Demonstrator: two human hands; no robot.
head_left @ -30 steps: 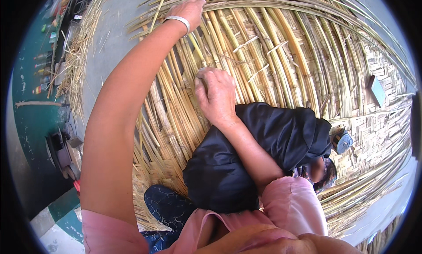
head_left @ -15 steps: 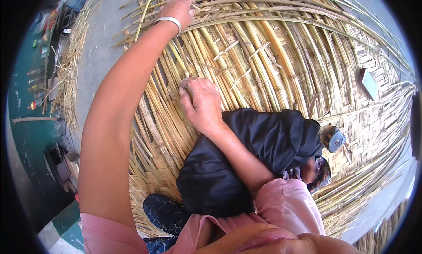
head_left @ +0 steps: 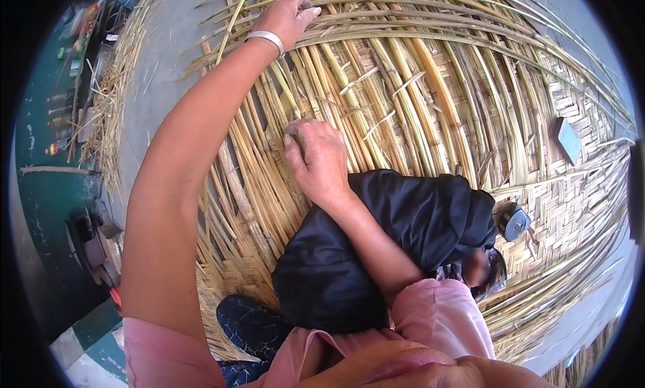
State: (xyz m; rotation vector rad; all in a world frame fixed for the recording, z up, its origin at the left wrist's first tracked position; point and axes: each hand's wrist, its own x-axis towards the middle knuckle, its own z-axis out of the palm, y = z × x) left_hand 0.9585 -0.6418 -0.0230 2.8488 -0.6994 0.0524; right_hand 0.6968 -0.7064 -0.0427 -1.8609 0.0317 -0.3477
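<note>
My left hand [head_left: 285, 20], with a silver bracelet [head_left: 267, 40] at the wrist, reaches to the far edge of a woven reed mat [head_left: 571, 193]. Its fingers are bent together beside the crosswise reed strips [head_left: 403, 26]; what they grip is hidden. Nearer to me, my right hand [head_left: 321, 161] rests on the lengthwise reed strips [head_left: 430, 106]. Its fingers curl around the end of one strip, with the fingertips partly out of sight. Black cloth [head_left: 410, 217] lies across my lap, under my right forearm.
A tape measure [head_left: 514, 221] sits on the mat right of the cloth, and a small flat bluish box [head_left: 568, 141] lies farther right. Loose straw [head_left: 124, 85] is heaped on the floor at the left. Dark items [head_left: 87, 247] stand on the green floor.
My view has shifted slightly, so mat and hands appear a little farther right. The left thumb now stands out more from the fingers; the right hand keeps its place on the strips.
</note>
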